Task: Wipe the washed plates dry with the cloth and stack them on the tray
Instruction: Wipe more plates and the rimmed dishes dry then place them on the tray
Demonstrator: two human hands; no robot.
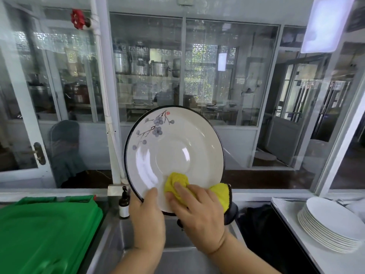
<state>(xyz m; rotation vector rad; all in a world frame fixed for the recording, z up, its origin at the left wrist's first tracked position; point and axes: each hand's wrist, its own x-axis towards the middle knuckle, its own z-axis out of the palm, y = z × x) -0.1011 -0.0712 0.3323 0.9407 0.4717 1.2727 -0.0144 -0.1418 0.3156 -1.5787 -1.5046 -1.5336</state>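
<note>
Left hand (147,211) grips floral plate (174,155) at rim, 7 o'clock, tilted upright over sink (177,258) for wiping access. Right hand (199,212) presses bunched yellow cloth (177,183) on plate face, 6 o'clock. Stack of white plates (333,224) at 3 o'clock on tray (292,224).

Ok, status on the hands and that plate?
Left hand grips flowered plate by lower rim, tilted up. Right hand presses yellow cloth on its face. White stack waits right.
</note>
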